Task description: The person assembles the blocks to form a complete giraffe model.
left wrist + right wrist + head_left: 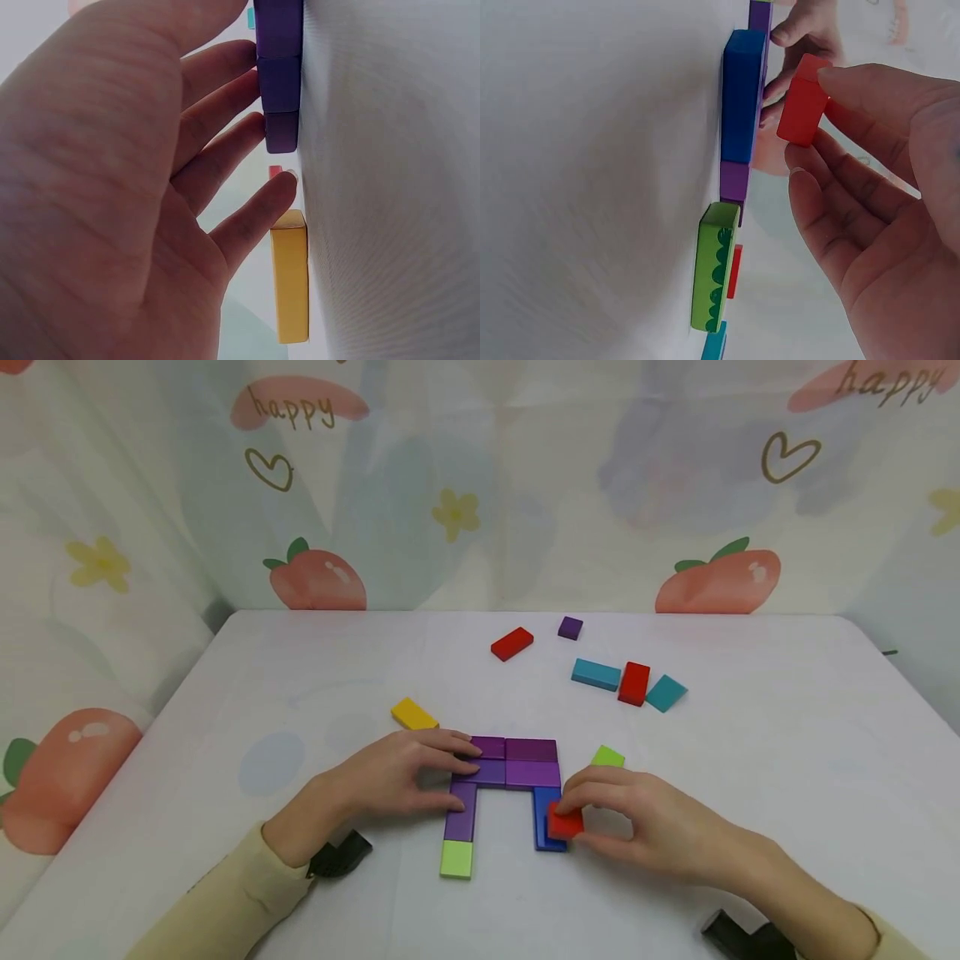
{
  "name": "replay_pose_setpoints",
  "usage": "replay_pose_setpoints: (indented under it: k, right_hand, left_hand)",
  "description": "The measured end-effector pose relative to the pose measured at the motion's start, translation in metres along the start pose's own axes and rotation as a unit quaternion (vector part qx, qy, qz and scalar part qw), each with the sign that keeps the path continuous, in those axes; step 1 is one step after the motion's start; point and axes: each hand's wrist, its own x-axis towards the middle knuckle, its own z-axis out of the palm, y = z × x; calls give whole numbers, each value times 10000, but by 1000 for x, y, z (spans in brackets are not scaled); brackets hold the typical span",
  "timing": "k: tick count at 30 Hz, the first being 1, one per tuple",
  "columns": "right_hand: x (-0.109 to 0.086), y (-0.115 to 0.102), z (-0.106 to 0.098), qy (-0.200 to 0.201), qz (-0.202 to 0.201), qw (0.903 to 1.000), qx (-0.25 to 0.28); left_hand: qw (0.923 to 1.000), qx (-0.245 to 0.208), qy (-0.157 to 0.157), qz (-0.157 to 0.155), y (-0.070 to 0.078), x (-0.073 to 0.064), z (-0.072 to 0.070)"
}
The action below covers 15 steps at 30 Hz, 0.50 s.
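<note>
In the head view, flat purple blocks (531,773) form a bar, with a purple block (460,820) and a light green square block (456,860) running down from its left end. A blue block (542,814) runs down from the right end. My left hand (408,768) has its fingers spread, fingertips resting on the left side of the purple blocks. Between thumb and fingers, my right hand (637,814) pinches a small red block (804,105), over the blue block (741,97). In the right wrist view this red block is raised off the table.
A yellow block (415,713) lies beyond my left hand, and a lime green block (608,756) is partly hidden behind my right. Farther back lie red blocks (512,644), teal blocks (596,674) and a small dark purple block (571,627). A printed curtain (480,468) hangs behind the white table (337,643).
</note>
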Motion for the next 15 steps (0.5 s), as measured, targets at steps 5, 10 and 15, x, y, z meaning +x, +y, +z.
replay_pose_setpoints:
  k: [5,10,15]
  right_hand:
    - [-1,-4,3,-20,-230,9997,-17]
    - [-1,-8,6,-137,-370,9992,105]
    - [-1,-11,9,-230,-465,9985,181]
  left_hand:
    - [10000,0,-4,10,1,0,-1]
    - [10000,35,24,47,1,-1,-1]
    - [10000,77,27,38,1,0,0]
